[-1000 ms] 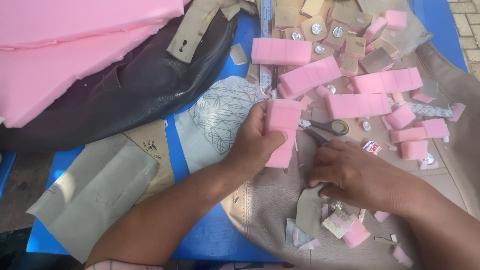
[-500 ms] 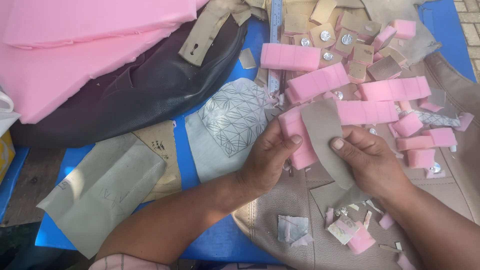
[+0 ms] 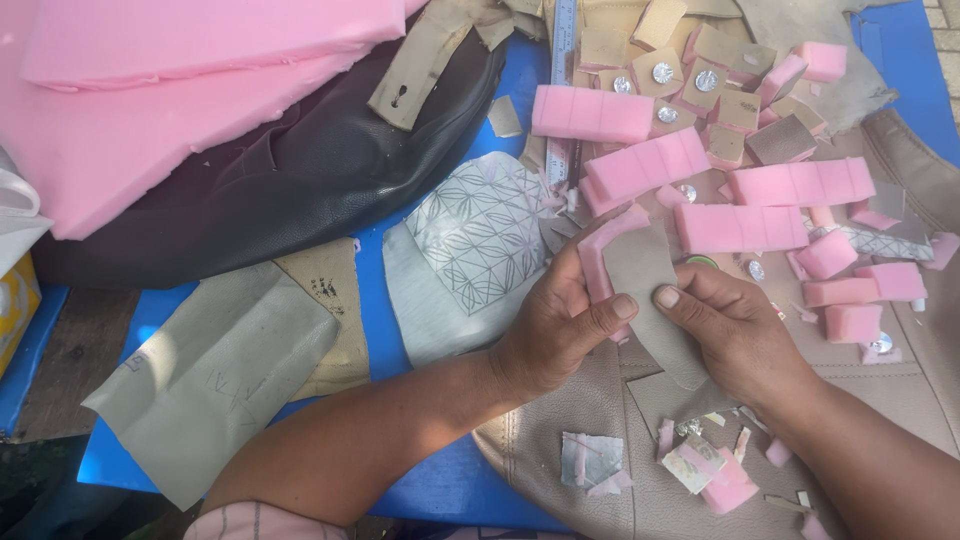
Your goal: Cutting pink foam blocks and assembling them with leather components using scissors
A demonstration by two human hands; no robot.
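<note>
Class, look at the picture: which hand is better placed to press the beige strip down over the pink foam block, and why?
Probably the right hand: its thumb already lies on the beige strip, while the left hand grips the pink foam block from behind, steadying it.

A soft, matt pink foam block (image 3: 598, 262) is held against a matt, suede-like beige leather strip (image 3: 648, 290). At 10 o'clock, a smooth black leather sheet (image 3: 290, 180) with a slight sheen is seen beneath porous pink foam slabs (image 3: 150, 90). Shiny metal studs (image 3: 662, 73) are scattered at 1 o'clock on a smooth blue plastic sheet (image 3: 380, 300).
</note>
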